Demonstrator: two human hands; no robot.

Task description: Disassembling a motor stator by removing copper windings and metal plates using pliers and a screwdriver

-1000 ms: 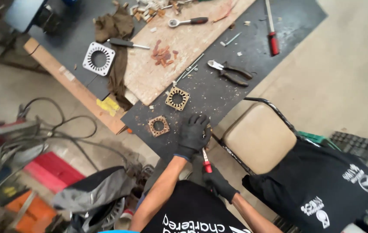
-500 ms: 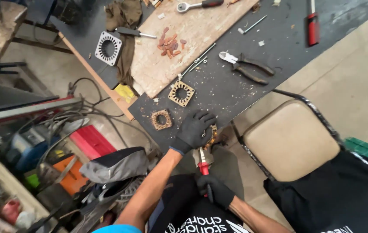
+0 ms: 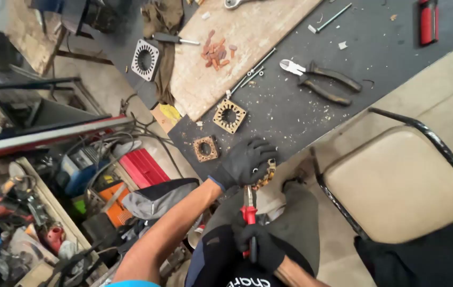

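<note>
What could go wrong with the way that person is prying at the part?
The left hand holds the wound stator at the table edge, so it may drop. The red-handled pliers in the right hand point toward the left hand's fingers; a slip might jab them. Loose screws nearby could roll off.

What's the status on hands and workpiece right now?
Left hand gloved, gripping wound stator core at bench edge. Right hand gloved, holding red-handled pliers at the core. Nothing between them.
</note>
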